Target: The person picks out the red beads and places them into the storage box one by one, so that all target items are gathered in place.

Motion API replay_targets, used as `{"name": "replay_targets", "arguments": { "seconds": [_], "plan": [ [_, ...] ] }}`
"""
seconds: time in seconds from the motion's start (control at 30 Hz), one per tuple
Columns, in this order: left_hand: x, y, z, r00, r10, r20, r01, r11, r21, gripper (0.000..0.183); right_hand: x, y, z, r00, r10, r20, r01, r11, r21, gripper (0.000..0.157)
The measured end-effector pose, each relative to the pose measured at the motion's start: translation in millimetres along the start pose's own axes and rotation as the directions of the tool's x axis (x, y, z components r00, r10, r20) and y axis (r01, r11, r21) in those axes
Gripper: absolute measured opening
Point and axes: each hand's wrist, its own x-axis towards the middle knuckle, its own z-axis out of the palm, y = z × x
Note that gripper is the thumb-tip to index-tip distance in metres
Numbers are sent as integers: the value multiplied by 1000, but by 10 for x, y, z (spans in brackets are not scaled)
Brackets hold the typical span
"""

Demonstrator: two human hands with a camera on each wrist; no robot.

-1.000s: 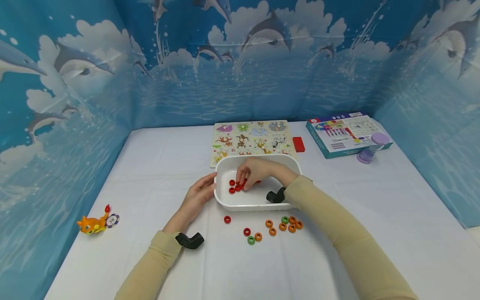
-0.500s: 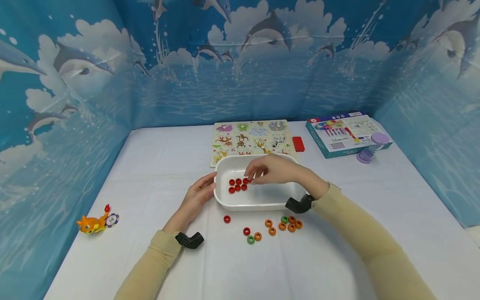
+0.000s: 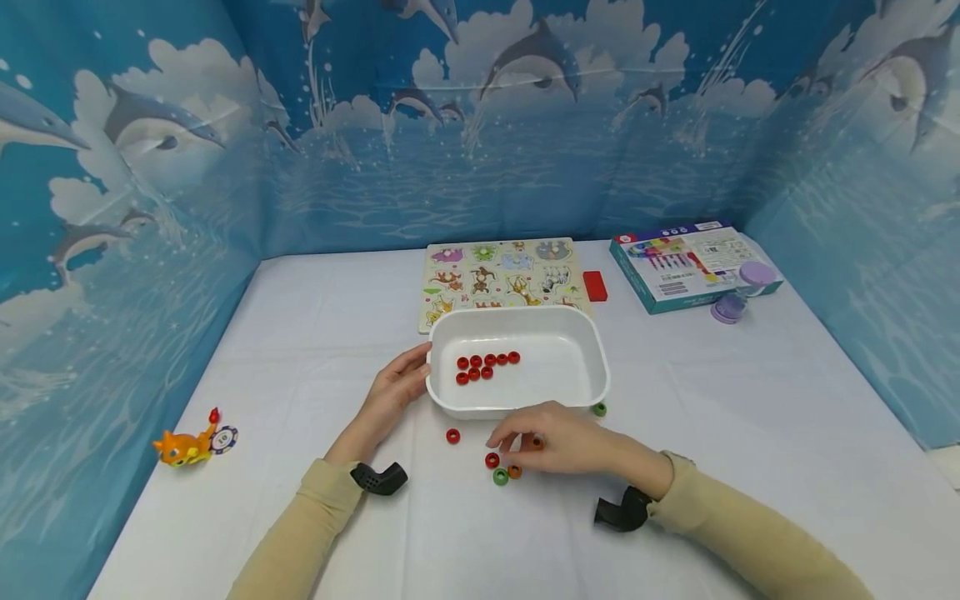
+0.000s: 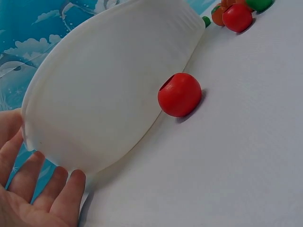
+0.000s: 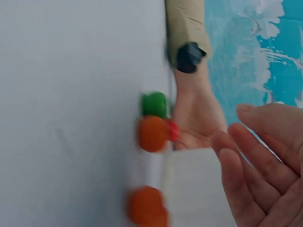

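Note:
A white plastic bin stands mid-table with two rows of red beads at its left. My left hand rests against the bin's left end; in the left wrist view its extended fingertips touch the wall. My right hand hovers in front of the bin, over the loose beads. Its fingers are loosely bent, and the right wrist view shows nothing between them. Near its fingertips lie a red bead, a green bead and an orange bead. The hand hides most other orange beads.
Another red bead lies near the bin's front left. A green bead shows at its front right. Behind are an animal puzzle board, a red block, a box and purple-lidded jars. An orange toy sits far left.
My right hand has let go of a red bead at the end of the bin's back row and moved out toward the loose beads in front. My left hand has stayed at the bin.

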Motion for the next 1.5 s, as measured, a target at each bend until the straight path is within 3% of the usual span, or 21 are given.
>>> {"name": "replay_targets", "arguments": {
  "seconds": [0.23, 0.57, 0.93, 1.13, 1.23, 1.4, 1.5],
  "plan": [
    [-1, 0, 0, 1000, 3, -1, -3, 1000, 0, 45, 19, 198, 296, 992, -20, -125, 4, 993, -121, 28],
    [-2, 10, -3, 1000, -5, 9, 5, 1000, 15, 48, 27, 313, 396, 994, 9, -109, -23, 992, -125, 21],
    [-9, 21, 18, 1000, 3, -2, -3, 1000, 31, 43, 23, 275, 396, 985, 130, -112, -140, 987, -85, 20],
    [-1, 17, 15, 1000, -6, -4, 7, 999, 32, 44, 2, 220, 339, 985, 141, -103, -154, 979, -136, 21],
    [-4, 16, 12, 1000, -12, -6, 12, 999, 35, 46, -11, 128, 254, 987, 139, -85, -148, 983, -105, 21],
    [-5, 14, 11, 1000, -19, -14, 19, 999, 38, 48, 25, -74, -63, 994, 105, -31, -105, 994, -10, 20],
    [-2, 18, 13, 1000, -16, -17, 16, 999, 33, 47, 112, -124, -318, 995, 94, -44, -95, 995, -35, 22]
  ]
}}
